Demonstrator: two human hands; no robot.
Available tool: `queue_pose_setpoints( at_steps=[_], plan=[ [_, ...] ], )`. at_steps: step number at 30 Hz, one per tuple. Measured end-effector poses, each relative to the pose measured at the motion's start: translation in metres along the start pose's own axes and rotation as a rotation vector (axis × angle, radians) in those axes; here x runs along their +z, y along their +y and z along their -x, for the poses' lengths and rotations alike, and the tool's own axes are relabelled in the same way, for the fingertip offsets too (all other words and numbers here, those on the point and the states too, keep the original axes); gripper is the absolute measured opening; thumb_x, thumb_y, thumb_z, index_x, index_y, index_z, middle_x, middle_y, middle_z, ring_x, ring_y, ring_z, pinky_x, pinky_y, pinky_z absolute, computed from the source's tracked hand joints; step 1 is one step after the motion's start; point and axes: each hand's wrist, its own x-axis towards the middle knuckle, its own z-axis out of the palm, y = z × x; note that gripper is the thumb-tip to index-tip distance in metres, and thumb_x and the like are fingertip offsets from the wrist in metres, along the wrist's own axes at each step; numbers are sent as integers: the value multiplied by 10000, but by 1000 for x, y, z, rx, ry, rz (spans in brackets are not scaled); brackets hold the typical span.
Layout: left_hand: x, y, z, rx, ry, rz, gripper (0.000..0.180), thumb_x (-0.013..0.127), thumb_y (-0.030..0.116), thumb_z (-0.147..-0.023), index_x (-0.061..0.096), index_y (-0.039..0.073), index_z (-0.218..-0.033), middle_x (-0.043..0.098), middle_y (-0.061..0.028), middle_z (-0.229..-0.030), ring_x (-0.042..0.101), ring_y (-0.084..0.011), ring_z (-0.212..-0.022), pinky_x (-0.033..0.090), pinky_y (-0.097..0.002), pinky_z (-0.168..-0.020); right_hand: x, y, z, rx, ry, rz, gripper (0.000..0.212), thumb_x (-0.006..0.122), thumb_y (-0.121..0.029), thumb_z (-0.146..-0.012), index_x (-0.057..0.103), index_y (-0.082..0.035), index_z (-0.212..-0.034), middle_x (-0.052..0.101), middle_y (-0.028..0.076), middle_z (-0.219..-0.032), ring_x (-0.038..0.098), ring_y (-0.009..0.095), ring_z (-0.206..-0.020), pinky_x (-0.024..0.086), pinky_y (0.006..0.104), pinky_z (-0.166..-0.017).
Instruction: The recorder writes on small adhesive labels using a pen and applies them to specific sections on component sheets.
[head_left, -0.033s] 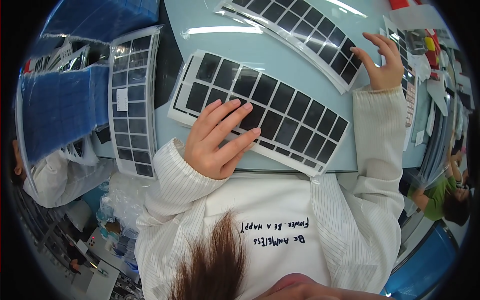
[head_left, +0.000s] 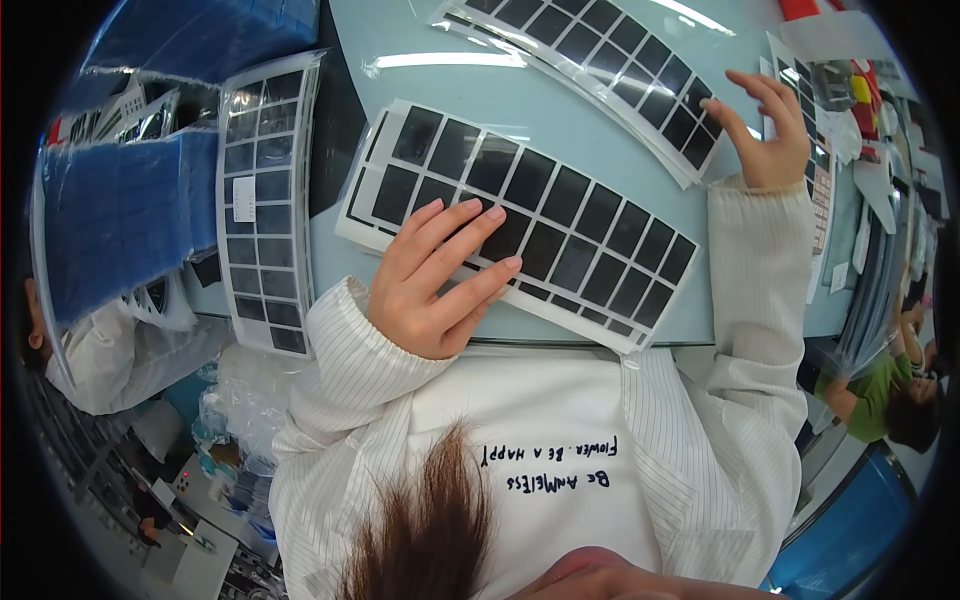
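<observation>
A stack of white sheets point(head_left: 548, 222) with rows of black rectangular pieces lies slantwise on the pale table in front of me. My left hand point(head_left: 432, 285) rests flat on its left half, fingers spread, covering some of the rectangles. Farther off, a second stack of similar sheets point(head_left: 640, 75) runs toward the upper right. At that stack's right end is my right hand point(head_left: 770, 140), thumb and fingers apart and curved. Its thumb tip overlaps the end of the stack; whether it touches I cannot tell. Nothing shows between those fingers.
On the left stands a bagged pile of black-square sheets point(head_left: 262, 170) with a white label, beside blue film-wrapped packs point(head_left: 130, 225). More sheets point(head_left: 822, 190) lie at the table's right side. Clear plastic bags point(head_left: 250, 400) hang below left. A person in green point(head_left: 862, 400) is at the far right.
My right hand has shifted very slightly nearer to me. The left hand and the sheets have stayed in place.
</observation>
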Motion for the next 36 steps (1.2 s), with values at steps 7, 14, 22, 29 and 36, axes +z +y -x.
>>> queue_pose_setpoints(
  at_steps=[7, 14, 22, 29, 36],
  plan=[
    [1, -5, -2, 24, 1, 22, 341, 688, 40, -684, 683, 78, -1023, 586, -185, -1225, 528, -351, -1166, 395, -461, -996, 0, -52, 43, -99, -690, -350, 466, 860, -203, -615, 670, -12, -995, 610, 62, -887, 572, 160, -775, 442, 267, -694],
    [3, -2, -1, 4, 63, 31, 344, 700, 39, -680, 682, 75, -1022, 587, -190, -1221, 517, -359, -1181, 405, -463, -985, -15, -26, 27, 328, -506, -652, 406, 752, -23, -746, 626, -21, -1132, 662, 51, -948, 626, 122, -876, 491, 248, -807],
    [7, -2, 0, 22, 85, 69, 288, 726, 44, -666, 692, 42, -952, 627, -174, -1141, 567, -346, -1075, 457, -457, -918, 5, 3, 2, -101, 22, 102, 420, 785, -174, -734, 662, -71, -1122, 643, 38, -919, 588, 131, -855, 437, 236, -751],
    [2, -2, -4, 25, 33, 33, 292, 714, 38, -690, 687, 39, -981, 619, -173, -1167, 554, -360, -1124, 432, -472, -956, 6, -69, 43, -71, -593, -304, 383, 852, -164, -622, 663, -39, -931, 577, -1, -784, 532, 105, -714, 411, 236, -635],
    [3, 0, -4, -17, 18, 10, 315, 714, 66, -722, 675, 67, -1035, 593, -176, -1218, 507, -368, -1190, 374, -489, -1011, 10, -53, 47, 263, -728, -504, 291, 828, -121, -671, 649, -36, -884, 537, -24, -736, 499, 72, -687, 416, 214, -631]
  ],
)
